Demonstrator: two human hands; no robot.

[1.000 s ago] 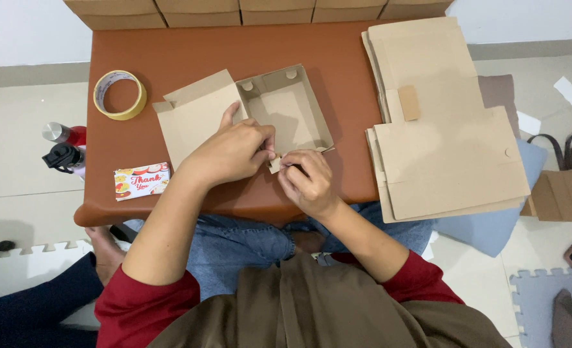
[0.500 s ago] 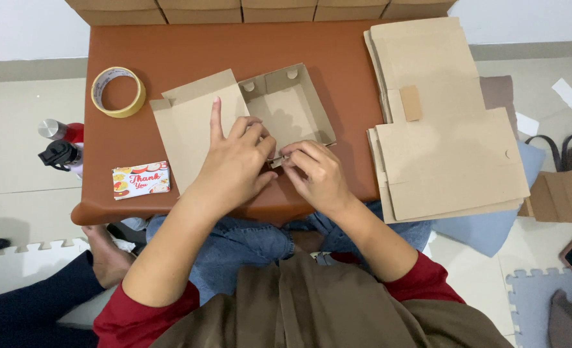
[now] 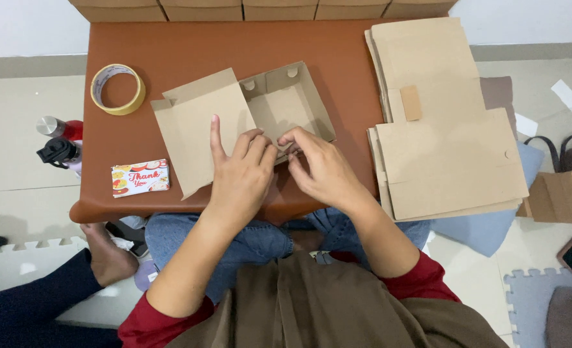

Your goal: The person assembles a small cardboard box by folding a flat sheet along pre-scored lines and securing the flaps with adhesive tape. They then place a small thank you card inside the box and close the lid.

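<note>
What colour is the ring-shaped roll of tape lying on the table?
The roll of tape is pale yellow, lying flat on the reddish-brown table; the head view shows it.

Tan cardboard box (image 3: 260,116) on red-brown table (image 3: 189,51); yellow tape roll (image 3: 117,89); red sleeves (image 3: 427,283) (jeans blue).

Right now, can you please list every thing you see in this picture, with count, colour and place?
cardboard box: one, brown, half folded, table middle, lid open to its left
table: one, reddish brown, low, centre
tape roll: one, yellowish, table's left part
small card: one, white with red print, table's near left corner
flat cardboard stack: several sheets, brown, table's right side
folded boxes: a row, brown, along the far edge
bottles: two, red and black tops, floor left
foot: one, bare, another person's, lower left
left hand: on the box's near edge
right hand: pinching the box's near edge
</note>
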